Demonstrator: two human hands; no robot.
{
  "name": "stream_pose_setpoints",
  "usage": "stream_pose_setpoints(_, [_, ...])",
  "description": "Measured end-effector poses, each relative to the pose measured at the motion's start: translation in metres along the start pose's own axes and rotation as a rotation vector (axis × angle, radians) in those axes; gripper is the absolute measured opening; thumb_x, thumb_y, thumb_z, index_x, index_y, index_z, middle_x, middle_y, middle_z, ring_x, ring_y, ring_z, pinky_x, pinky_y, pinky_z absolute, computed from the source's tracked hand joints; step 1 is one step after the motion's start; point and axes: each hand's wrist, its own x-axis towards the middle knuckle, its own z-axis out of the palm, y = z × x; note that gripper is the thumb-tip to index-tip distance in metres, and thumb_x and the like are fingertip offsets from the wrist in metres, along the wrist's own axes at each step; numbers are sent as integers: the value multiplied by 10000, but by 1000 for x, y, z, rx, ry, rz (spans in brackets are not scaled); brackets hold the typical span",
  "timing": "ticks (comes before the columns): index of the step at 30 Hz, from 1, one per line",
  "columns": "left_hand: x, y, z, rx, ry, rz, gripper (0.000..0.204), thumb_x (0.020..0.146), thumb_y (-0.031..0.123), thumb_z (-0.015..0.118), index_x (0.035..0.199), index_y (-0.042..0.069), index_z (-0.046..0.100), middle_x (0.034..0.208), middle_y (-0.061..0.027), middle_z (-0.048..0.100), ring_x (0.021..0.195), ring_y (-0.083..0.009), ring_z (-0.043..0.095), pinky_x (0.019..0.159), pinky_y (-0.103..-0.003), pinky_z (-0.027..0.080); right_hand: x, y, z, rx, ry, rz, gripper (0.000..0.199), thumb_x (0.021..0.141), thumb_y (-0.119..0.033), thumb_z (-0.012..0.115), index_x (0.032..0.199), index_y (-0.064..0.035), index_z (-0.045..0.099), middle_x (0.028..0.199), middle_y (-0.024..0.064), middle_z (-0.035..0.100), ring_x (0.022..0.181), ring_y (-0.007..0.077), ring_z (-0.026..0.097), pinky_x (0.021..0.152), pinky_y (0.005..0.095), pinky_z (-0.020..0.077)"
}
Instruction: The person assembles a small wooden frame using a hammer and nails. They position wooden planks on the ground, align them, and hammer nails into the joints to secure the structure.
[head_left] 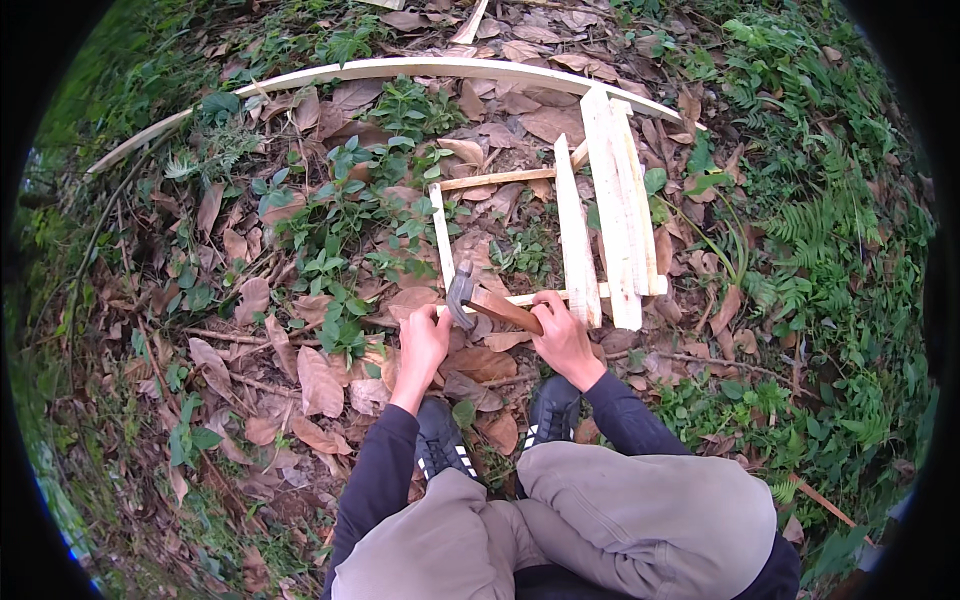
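Note:
My right hand (566, 343) is wrapped around the wooden handle of a claw hammer (505, 308). The hammer's metal head is at the left, over the near left corner of a frame of thin wooden strips (497, 180) on the ground. Closed fingers of my left hand (422, 348) grip that same corner, just beside the hammer head; whether a nail is between them is too small to tell. Pale boards (617, 200) lie across the frame's right side, their near ends over the near strip. A narrower pointed slat (575, 235) lies just left of them.
Beyond the frame, a long pale wooden strip (430, 67) stretches across the ground, bowed by the lens. Dry brown leaves (320, 385) and low green plants (335, 260) cover the soil. My dark shoes (440, 437) are close to the frame's near side. Ferns (815, 225) grow at right.

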Motion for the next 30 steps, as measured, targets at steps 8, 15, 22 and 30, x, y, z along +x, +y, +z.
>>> stream_pose_setpoints(8, [14, -13, -9, -94, -249, -37, 431, 998, 388, 688, 946, -36, 738, 643, -51, 609, 609, -115, 513, 591, -358, 436, -65, -21, -68, 47, 491, 21, 192, 816, -6, 770, 827, -11, 579, 743, 96, 510, 630, 254, 559, 576, 385, 484])
stream_pose_setpoints(15, [21, -9, -13, -175, -320, -81, 374, 1006, 348, 692, 956, -17, 757, 679, 26, 589, 623, -74, 444, 561, -315, 364, -2, -18, -109, 254, 846, 328, 292, 882, -133, 847, 846, -25, 577, 738, -33, 430, 634, 83, 402, 606, 286, 378])
stream_pose_setpoints(22, [9, -10, 4, -450, -226, -127, 337, 1014, 334, 693, 1073, 11, 773, 756, 82, 604, 651, -14, 415, 564, -251, 323, 8, 2, -97, 286, 887, 442, 466, 863, -115, 871, 738, -100, 423, 725, -65, 398, 634, 62, 376, 575, 255, 309])
stream_pose_setpoints(30, [-12, 19, 4, -630, -182, -225, 318, 1011, 322, 683, 971, 14, 750, 654, 100, 509, 575, -9, 380, 515, -247, 285, 4, 20, -105, 121, 753, 344, 266, 839, -23, 827, 766, -22, 571, 973, 62, 653, 836, 135, 611, 688, 286, 444])
